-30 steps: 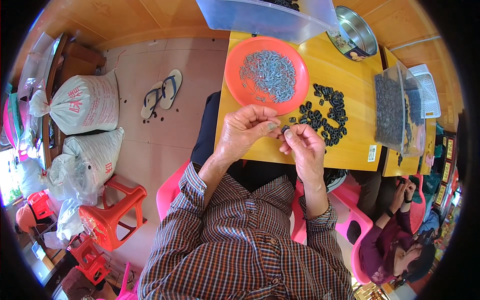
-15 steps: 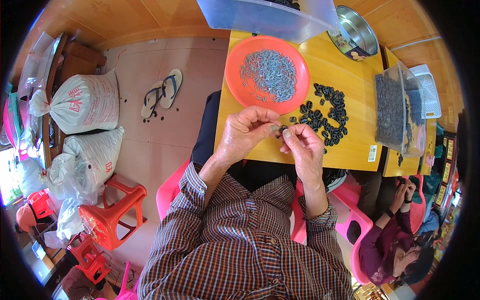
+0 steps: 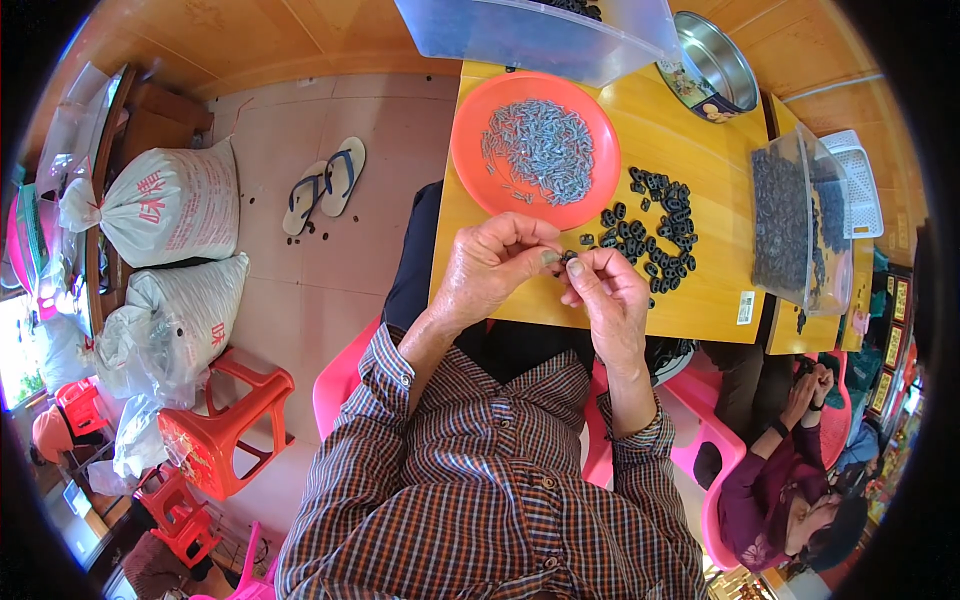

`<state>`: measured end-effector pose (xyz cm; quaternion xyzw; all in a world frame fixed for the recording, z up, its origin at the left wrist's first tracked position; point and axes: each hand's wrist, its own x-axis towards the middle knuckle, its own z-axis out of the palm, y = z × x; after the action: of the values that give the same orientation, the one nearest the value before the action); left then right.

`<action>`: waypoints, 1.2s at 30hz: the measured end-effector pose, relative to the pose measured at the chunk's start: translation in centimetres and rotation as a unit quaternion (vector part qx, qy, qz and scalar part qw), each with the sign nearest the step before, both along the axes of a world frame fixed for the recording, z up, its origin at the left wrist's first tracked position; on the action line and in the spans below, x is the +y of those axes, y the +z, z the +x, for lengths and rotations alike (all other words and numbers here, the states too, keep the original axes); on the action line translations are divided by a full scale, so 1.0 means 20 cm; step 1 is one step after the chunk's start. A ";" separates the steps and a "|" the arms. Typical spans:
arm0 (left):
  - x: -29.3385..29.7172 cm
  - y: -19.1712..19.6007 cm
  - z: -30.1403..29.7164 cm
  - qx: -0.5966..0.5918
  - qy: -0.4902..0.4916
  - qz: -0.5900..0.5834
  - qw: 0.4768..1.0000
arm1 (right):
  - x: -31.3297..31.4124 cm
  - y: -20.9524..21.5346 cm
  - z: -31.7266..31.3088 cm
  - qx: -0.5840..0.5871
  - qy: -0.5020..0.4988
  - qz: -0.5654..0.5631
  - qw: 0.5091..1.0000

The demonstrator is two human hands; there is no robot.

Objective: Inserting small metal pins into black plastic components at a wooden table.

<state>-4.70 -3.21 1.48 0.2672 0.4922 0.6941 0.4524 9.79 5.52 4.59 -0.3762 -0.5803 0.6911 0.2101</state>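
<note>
Both hands are meeting over the near edge of the yellow worktop (image 3: 700, 290), the left hand (image 3: 492, 268) and right hand (image 3: 608, 296) pinching one small black ring-shaped part (image 3: 567, 259) between fingertips, close to the eyes for fine work. Just beyond, the pile of black parts (image 3: 655, 228) and the orange plate (image 3: 480, 170) of small grey metal pins (image 3: 540, 148) are lying within easy reach.

- The table (image 3: 700, 130) is smooth yellow wood with a light sheen.
- The orange plate (image 3: 470, 160) is matt plastic, heaped with dull grey metal pins (image 3: 540, 150).
- The far round tin (image 3: 715, 65) is shiny metal.
- The left sacks (image 3: 170, 205) are woven white plastic.
- The shirt (image 3: 480, 480) is checked cloth.
</note>
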 end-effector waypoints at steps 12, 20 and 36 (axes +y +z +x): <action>0.00 0.00 0.00 0.008 -0.001 -0.003 1.000 | 0.00 0.00 0.00 0.004 0.007 0.022 1.000; 0.00 0.01 0.00 0.056 0.003 -0.018 0.998 | -0.01 -0.01 0.00 0.002 0.009 0.039 0.999; -0.03 0.01 0.02 0.082 -0.024 -0.035 0.996 | -0.03 -0.03 0.03 -0.036 0.058 0.160 0.985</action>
<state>-4.33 -3.75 1.67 0.3193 0.5450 0.6410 0.4361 10.45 4.96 4.06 -0.3281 -0.7112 0.5864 0.2066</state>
